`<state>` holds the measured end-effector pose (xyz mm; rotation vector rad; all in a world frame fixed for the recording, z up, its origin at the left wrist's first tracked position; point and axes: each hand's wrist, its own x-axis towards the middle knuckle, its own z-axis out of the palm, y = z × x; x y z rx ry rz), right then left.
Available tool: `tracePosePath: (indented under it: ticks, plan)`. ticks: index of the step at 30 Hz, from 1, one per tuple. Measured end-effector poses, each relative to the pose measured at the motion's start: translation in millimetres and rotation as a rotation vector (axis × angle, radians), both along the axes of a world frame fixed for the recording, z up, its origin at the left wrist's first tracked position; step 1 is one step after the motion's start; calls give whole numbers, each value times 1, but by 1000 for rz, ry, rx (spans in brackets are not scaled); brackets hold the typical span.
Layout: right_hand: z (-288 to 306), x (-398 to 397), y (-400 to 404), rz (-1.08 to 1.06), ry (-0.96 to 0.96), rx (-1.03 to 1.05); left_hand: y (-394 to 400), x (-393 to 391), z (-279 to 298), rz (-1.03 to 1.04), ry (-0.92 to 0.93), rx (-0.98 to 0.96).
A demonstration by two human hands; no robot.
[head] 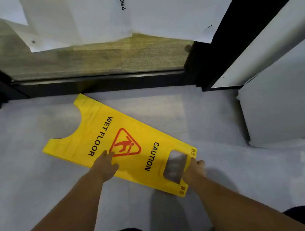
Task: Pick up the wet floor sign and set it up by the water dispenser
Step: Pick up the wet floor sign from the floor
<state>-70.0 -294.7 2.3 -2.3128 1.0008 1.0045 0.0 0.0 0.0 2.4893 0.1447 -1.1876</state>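
Observation:
A yellow folded wet floor sign [100, 133] lies nearly flat on the pale grey floor, its feet toward the upper left and its handle cut-out toward the lower right. It reads WET FLOOR and CAUTION around a red slip triangle. My left hand [104, 167] rests on the sign's near long edge beside the triangle, thumb on the face. My right hand [194, 169] grips the handle end, its fingers curled under and showing through the cut-out. The handle end looks slightly raised off the floor. No water dispenser is in view.
A black-framed glass panel [97, 81] with white papers [97, 14] taped on it stands just beyond the sign. A white unit [285, 110] sits on the floor at right, next to a black post [197, 63]. My dark knees show at the bottom edge.

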Motion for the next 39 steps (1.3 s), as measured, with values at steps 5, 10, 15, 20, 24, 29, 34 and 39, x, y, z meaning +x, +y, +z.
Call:
tracePosePath:
  ticks: [5,10,15,20,24,29,34,39]
  plan:
    - [-21,-8,0,-236,137,20,-3,-7,-18,-97,122,66]
    - [-37,-7,-1,-372,158,164,-1,-7,-28,-128,150,67]
    - [-34,-12,-3,-685,103,327,-3,-2,-26,-136,180,78]
    - [-25,-2,-13,-649,39,417,-3,2,-20,-107,167,89]
    - [-11,19,-13,-458,-38,45,-7,6,-9,-64,79,65]
    - [30,31,-11,-509,-384,224,-14,13,19,6,46,39]
    - [109,33,-16,-484,-495,258,-42,-3,75,10,49,-51]
    - [190,43,-29,-250,-555,213,-77,-6,135,83,32,-224]
